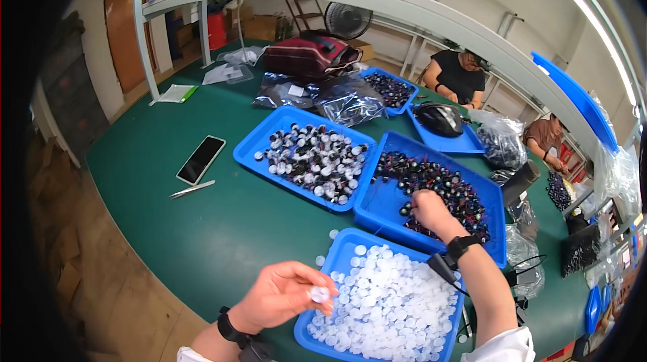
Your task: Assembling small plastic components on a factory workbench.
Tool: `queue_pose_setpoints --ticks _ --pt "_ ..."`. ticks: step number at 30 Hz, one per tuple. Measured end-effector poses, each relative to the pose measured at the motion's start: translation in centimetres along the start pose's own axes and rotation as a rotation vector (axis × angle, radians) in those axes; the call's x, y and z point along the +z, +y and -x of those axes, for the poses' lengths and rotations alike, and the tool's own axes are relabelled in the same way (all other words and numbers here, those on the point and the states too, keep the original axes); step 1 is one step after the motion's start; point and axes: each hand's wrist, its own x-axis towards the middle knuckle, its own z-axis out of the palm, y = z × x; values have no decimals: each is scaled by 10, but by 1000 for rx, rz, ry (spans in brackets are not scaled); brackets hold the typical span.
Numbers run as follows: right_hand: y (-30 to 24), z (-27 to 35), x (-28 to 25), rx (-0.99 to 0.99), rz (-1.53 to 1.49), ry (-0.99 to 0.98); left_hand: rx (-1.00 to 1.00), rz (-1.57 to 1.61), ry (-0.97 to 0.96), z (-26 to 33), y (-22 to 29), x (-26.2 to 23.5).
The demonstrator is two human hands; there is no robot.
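My left hand [286, 292] pinches a small clear round plastic cap [319, 294] between thumb and fingers, at the left edge of a blue tray [345, 246] heaped with translucent white caps [394, 301]. Farther right, my right hand [433, 211] reaches into a deeper blue tray [384, 204] of small dark round parts with thin wires [458, 190]. Its fingers are closed together, and what they hold, if anything, is hidden. To the left of that tray, another blue tray [283, 117] holds dark parts with clear caps [313, 160].
A smartphone [201, 160] and tweezers [193, 189] lie on the green table [155, 167] at left. Behind the trays are plastic bags [350, 101], a dark red bag [306, 55] and a black computer mouse-shaped object [439, 119]. Two people [455, 76] sit at the far right.
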Motion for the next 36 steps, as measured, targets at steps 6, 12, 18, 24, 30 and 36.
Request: queue_pose_setpoints --ticks 6,12,18,24,30,36 --pt "13 25 -7 -57 -279 281 -21 79 -109 10 -16 29" --pt "17 41 -33 -71 -238 288 -18 92 -174 15 -25 46" --pt "28 51 -45 -7 -245 431 -40 -24 -94 20 -26 60" --pt "1 82 -64 198 -703 525 -360 288 119 7 -42 40" --pt "-103 172 -74 52 -910 363 -572 -70 102 18 -72 57" --pt "-139 241 -59 -14 -864 402 -600 -121 -167 12 -98 78"
